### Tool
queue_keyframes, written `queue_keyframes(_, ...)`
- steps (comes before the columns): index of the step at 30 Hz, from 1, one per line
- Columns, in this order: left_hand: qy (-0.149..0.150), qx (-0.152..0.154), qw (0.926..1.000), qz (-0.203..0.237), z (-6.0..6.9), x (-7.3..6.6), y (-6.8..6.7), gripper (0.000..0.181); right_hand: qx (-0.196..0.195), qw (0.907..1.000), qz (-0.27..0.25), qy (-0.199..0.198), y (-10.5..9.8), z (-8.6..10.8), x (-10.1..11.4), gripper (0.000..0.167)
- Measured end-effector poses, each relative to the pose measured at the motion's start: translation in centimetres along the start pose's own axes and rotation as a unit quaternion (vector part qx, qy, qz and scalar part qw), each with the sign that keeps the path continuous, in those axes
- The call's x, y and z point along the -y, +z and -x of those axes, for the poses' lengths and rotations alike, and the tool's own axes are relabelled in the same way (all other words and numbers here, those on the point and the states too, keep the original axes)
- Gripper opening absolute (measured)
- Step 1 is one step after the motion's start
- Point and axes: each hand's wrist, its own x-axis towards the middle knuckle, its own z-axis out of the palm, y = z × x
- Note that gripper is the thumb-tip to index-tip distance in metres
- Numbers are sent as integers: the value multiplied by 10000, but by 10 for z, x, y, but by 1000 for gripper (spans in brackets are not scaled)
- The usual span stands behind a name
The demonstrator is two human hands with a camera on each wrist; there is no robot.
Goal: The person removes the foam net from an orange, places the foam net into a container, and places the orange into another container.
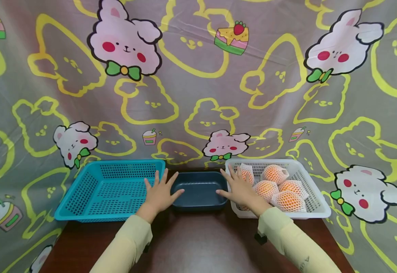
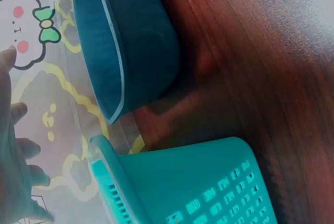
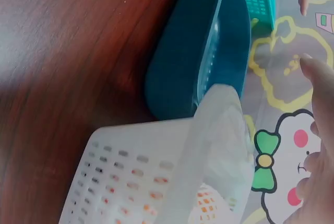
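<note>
My left hand [image 1: 160,194], fingers spread, hovers between the teal basket [image 1: 79,189] and the dark blue tray [image 1: 198,208]; it holds nothing. My right hand [image 1: 240,189] is spread as well, above the left side of the white basket [image 1: 317,189], with nothing in its fingers. Several round orange fruits [image 1: 289,201] in white foam nets lie in the white basket; the right hand partly covers some of them. In the left wrist view the left hand [image 2: 21,166] stays above the rims. The right wrist view has the right hand [image 3: 318,166] beyond the white basket's rim.
The containers stand in a row on a dark brown wooden table [image 1: 198,242], against a grey cloth [image 1: 191,83] printed with rabbits and yellow outlines. The blue tray sits between the two baskets, with narrow gaps.
</note>
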Motion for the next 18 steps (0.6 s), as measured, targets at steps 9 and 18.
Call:
queue_keyframes(9,244,-31,9995,221,-3,-9,-8,77,-621,9977,-147,-239,-17,15,-13,69)
queue_keyframes(18,458,-170,9980,414,-4,-20,-2,69,-833,9964,-153,-60,-25,29,-34,62)
